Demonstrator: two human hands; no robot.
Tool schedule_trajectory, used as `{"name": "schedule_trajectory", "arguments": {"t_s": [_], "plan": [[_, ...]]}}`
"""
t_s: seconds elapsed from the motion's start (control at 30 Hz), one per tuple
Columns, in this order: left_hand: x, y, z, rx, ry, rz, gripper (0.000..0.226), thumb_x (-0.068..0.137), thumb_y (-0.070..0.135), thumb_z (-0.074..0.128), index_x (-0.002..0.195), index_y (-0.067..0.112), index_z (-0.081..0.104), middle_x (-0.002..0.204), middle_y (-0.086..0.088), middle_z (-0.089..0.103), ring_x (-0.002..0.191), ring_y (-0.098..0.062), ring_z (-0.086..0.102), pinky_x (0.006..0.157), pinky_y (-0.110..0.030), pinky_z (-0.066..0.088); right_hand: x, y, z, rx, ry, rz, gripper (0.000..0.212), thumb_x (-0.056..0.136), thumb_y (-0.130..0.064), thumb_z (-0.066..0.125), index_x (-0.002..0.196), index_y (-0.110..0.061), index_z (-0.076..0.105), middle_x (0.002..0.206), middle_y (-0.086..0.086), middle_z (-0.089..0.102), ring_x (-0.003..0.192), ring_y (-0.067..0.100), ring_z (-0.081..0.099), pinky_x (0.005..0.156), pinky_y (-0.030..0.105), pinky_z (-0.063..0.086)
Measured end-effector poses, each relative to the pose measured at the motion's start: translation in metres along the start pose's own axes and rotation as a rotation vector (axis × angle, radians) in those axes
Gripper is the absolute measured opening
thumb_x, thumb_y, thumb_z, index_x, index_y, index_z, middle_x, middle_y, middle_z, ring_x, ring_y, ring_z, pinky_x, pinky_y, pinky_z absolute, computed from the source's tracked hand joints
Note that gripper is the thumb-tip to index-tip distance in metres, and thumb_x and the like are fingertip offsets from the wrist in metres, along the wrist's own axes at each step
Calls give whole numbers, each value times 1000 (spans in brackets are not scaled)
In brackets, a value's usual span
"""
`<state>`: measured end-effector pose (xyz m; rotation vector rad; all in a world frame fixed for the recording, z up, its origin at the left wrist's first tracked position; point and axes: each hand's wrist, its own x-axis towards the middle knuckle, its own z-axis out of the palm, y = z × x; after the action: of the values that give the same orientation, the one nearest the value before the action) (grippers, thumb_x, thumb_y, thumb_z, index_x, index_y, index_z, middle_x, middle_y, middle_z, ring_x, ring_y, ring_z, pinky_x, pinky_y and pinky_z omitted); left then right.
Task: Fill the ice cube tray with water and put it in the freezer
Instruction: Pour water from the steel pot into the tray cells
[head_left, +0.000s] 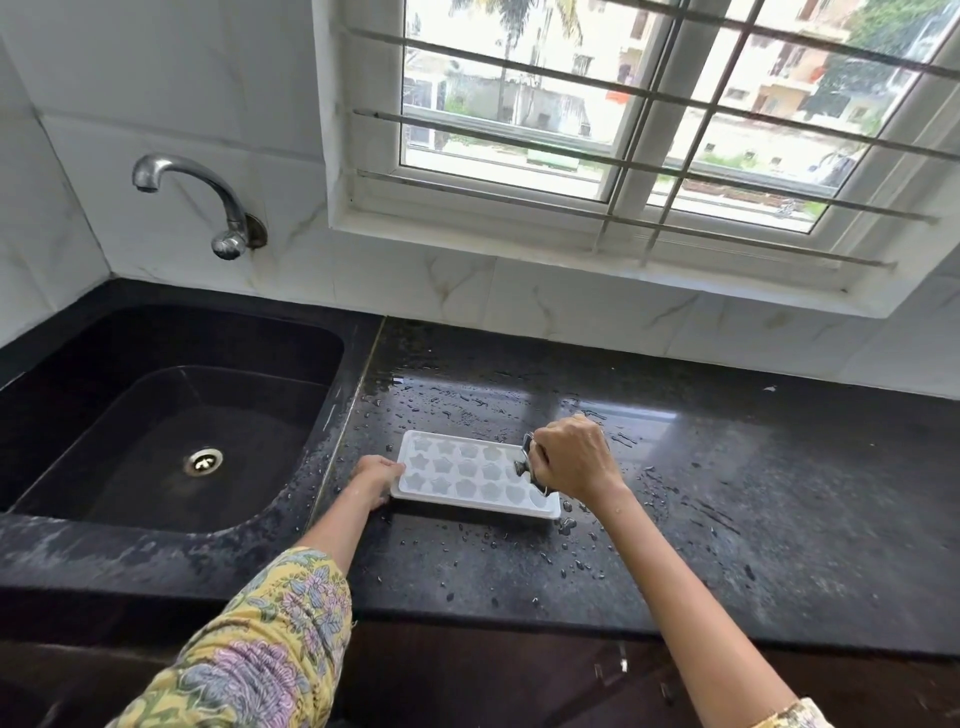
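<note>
Head view: a kitchen corner was recorded, with a black speckled stone countertop (727, 519) running beneath a white-framed window (623, 119) fitted with horizontal metal bars. The wall was clad in white marble-patterned tiles (218, 93). A dark sink (171, 415) with a round metal drain (203, 461) was set into the counter at the left, and a curved chrome tap (197, 197) was mounted on the wall above it. The counter surface around the work area was seen scattered with water droplets (571, 551), thickest just beside and behind the tray. A white ice cube tray (467, 475) with star- and heart-shaped cells was lying flat on the counter, just right of the sink's edge; whether water stood in the cells could not be told. The left hand (376, 475), reached out from a yellow floral sleeve (260, 649), was pressed against the tray's left short edge, fingers curled on it. The right hand (574, 460) was clenched around a small metal vessel (527, 462), held tilted over the tray's right end; the vessel was mostly hidden by the fingers. Buildings and a palm tree were visible, blurred, through the window panes. Dark cabinet fronts (519, 675) were noted below the counter edge.
</note>
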<state>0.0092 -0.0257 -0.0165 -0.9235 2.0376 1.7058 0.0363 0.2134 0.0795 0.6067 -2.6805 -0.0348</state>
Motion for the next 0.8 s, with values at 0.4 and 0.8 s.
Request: {"name": "schedule_trajectory", "arguments": {"t_s": [0.4,0.8], "plan": [[17,-6,3,-45,-1,18,20,94,12,54,75,11,50,130,-14,57,96,-19,48,80,-30,39,-8,4,2,139,-1,110,31,70,-14,50,40,-17,43,35,-3,43,32,13,38,46,22,41],[13,-4,-1,55,-10,6,28,92,15,56,115,1,59,129,-13,58,118,-29,53,89,-36,43,-16,33,-4,222,-57,206,32,72,-17,45,42,-20,37,36,-8,31,34,6,29,39,20,38]]}}
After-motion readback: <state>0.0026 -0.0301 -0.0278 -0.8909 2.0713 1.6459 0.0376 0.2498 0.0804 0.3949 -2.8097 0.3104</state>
